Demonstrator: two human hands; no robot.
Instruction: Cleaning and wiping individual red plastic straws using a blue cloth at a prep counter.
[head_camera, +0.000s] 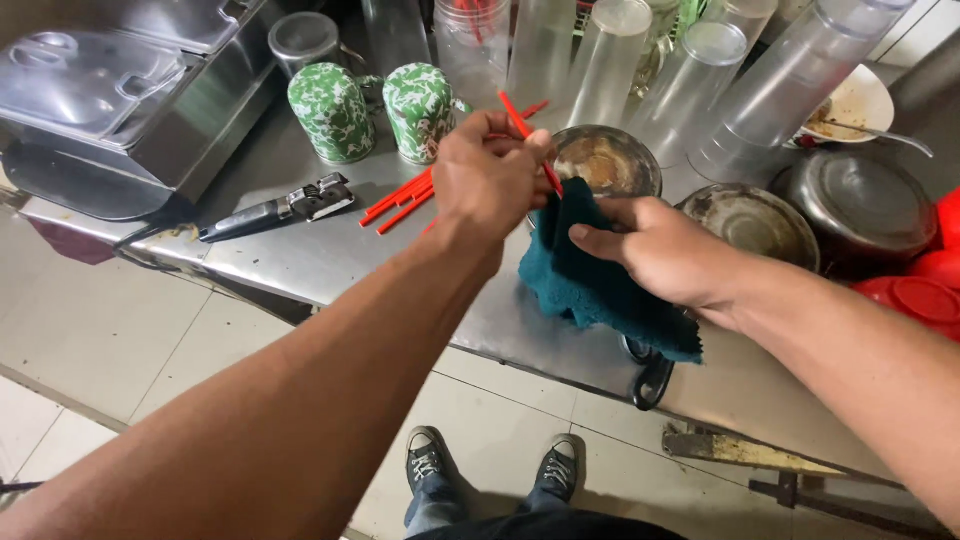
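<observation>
My left hand (490, 172) pinches a red straw (522, 130) above the steel counter (320, 255). The straw's lower end runs into a dark teal cloth (590, 280), which my right hand (665, 250) grips around it. More red straws (400, 200) lie loose on the counter just left of my left hand. Two green-and-white patterned cups (333, 112) stand upside down behind them.
Several clear plastic tumblers (690, 85) stand upside down at the back. Dirty steel bowls (605, 160), a steel pot lid (860, 205), red bowls (920, 295) and a white plate with a spoon (855, 100) crowd the right. A grey-handled tool (280, 210) lies at left, steel lidded trays (110, 80) beyond.
</observation>
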